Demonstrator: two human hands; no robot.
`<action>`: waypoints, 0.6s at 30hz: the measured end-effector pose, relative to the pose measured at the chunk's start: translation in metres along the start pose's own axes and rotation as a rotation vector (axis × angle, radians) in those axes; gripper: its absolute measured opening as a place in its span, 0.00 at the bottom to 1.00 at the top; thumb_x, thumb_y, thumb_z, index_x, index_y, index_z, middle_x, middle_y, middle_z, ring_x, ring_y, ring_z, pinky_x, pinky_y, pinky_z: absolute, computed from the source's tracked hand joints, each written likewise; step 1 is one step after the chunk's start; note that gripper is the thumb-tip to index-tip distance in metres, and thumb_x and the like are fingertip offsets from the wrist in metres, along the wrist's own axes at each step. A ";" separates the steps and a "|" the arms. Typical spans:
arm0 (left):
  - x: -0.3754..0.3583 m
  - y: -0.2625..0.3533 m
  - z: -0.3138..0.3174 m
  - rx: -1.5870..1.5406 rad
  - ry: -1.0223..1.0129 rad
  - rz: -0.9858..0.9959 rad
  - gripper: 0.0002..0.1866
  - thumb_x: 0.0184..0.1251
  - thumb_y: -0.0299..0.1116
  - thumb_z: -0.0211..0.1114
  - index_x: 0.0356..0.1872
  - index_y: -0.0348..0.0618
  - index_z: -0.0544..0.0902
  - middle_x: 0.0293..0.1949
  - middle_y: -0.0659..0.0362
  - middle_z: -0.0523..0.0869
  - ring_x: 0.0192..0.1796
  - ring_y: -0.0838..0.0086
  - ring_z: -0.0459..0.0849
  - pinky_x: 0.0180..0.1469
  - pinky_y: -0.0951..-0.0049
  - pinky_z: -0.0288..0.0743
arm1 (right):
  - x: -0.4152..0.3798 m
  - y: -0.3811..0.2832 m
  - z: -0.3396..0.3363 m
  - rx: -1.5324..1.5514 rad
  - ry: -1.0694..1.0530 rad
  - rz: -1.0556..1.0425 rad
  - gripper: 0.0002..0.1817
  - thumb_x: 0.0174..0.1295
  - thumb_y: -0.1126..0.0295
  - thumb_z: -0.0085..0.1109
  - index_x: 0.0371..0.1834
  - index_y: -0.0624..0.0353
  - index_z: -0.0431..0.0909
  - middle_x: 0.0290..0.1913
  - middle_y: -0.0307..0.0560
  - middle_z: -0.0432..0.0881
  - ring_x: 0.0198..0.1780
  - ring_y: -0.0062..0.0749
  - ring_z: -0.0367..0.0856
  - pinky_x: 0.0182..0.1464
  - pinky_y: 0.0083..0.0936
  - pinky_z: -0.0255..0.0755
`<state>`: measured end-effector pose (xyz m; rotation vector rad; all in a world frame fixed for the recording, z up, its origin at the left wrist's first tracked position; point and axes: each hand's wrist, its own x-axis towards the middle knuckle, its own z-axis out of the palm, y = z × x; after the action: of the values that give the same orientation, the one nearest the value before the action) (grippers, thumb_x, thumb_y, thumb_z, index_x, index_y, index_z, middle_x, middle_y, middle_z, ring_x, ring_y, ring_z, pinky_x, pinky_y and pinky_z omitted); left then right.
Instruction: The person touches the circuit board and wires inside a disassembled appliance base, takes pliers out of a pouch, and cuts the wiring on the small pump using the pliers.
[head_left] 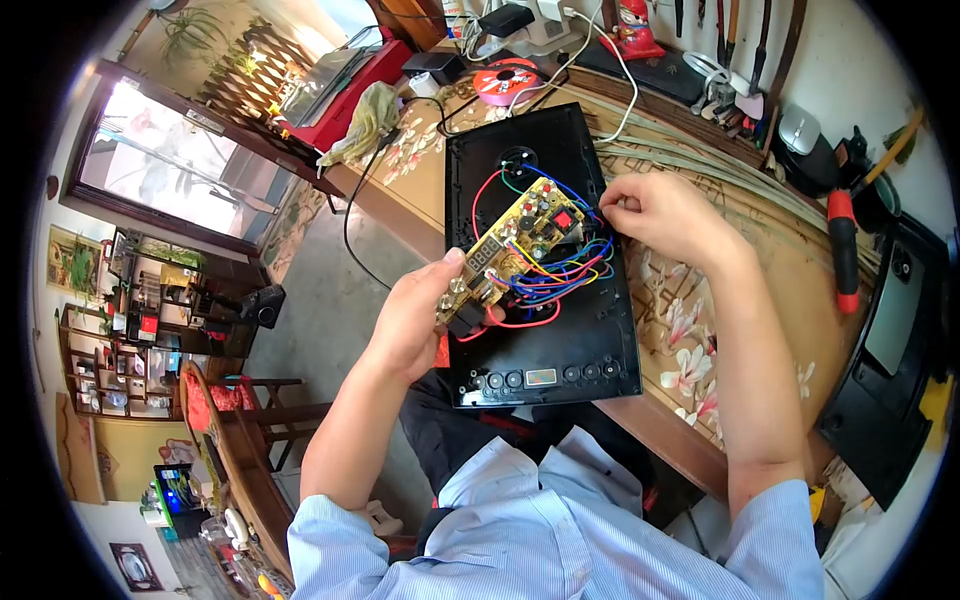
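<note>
My left hand (pixel 408 318) grips the lower left end of a yellowish circuit board (pixel 515 230), thumb on top. The board is held tilted over a black plastic panel (pixel 560 355) and carries a digit display and a red component. Red, blue and other coloured wires (pixel 565 275) bunch at its right side, and some run up to a round opening near the panel's far end. My right hand (pixel 655 212) is closed in a pinch by the panel's right edge, near the wires. Whatever its fingertips hold, if anything, is too small to make out.
The panel rests partly on a flower-patterned table (pixel 690 320) and overhangs its front edge. A red and black screwdriver (pixel 842 250) and a phone (pixel 895 318) are at the right. Behind the panel lie a pink tape roll (pixel 506 80), cables and a cloth (pixel 368 122).
</note>
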<state>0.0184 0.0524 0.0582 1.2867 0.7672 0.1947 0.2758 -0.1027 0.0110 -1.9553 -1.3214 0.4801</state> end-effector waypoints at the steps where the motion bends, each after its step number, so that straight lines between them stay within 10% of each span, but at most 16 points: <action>1: 0.003 0.000 -0.001 -0.036 -0.005 -0.013 0.25 0.82 0.46 0.52 0.50 0.28 0.81 0.39 0.49 0.88 0.37 0.66 0.88 0.46 0.69 0.81 | 0.000 -0.002 -0.001 0.030 0.024 0.009 0.12 0.62 0.66 0.62 0.43 0.63 0.85 0.30 0.49 0.86 0.32 0.32 0.84 0.38 0.29 0.76; 18: 0.015 -0.001 -0.009 -0.153 0.013 -0.061 0.22 0.80 0.46 0.55 0.49 0.31 0.79 0.37 0.49 0.87 0.36 0.63 0.89 0.43 0.66 0.84 | -0.010 -0.029 -0.021 0.339 -0.380 0.043 0.13 0.62 0.70 0.64 0.47 0.63 0.86 0.30 0.33 0.80 0.33 0.14 0.74 0.36 0.19 0.69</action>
<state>0.0235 0.0677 0.0506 1.1171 0.7865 0.2091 0.2671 -0.1126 0.0461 -1.6622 -1.3208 1.0653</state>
